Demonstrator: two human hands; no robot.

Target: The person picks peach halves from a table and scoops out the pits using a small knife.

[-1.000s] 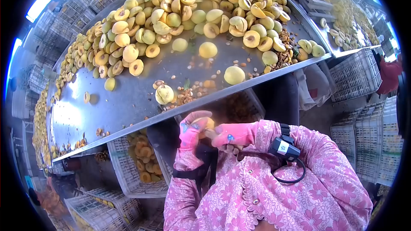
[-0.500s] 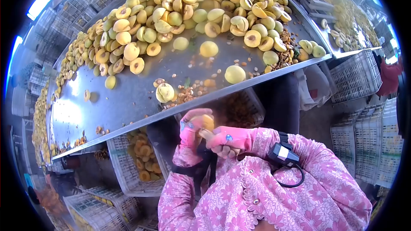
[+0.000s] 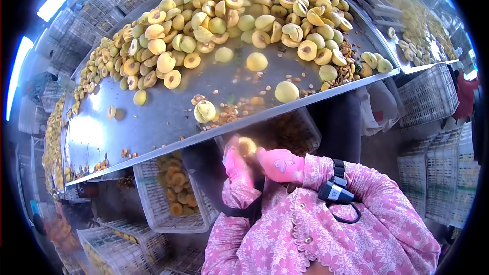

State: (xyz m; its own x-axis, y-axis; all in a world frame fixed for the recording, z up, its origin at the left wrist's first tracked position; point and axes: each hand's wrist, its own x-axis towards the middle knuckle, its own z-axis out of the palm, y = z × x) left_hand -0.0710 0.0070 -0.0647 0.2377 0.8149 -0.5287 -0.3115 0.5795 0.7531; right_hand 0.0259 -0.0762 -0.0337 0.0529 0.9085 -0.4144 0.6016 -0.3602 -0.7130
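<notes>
My left hand (image 3: pixel 235 165), in a pink glove, is closed around a yellow peach half (image 3: pixel 247 146) just below the table's front edge. Close beside it on the right is my right hand (image 3: pixel 280 165), also in a pink glove, its thumb side near the fruit. The right fingers are curled in, and what they hold, if anything, is hidden. Ahead on the metal table (image 3: pixel 147 117) lies a large heap of halved peaches (image 3: pixel 204 30). Nearer the edge are a pale peach (image 3: pixel 205 111), another peach (image 3: pixel 287 91) and scattered pits (image 3: pixel 232 113).
Below the table on the left stands a white crate (image 3: pixel 153 193) with peach halves (image 3: pixel 178 188) in it. Another container (image 3: pixel 305 130) sits under the edge behind my hands. Stacked crates (image 3: pixel 433 173) stand at the right. A raised metal rim (image 3: pixel 244 121) runs along the table front.
My right hand has turned, its thumb moving from across the fruit to its right side. The peach half now faces up more openly in my left hand. The view has shifted slightly.
</notes>
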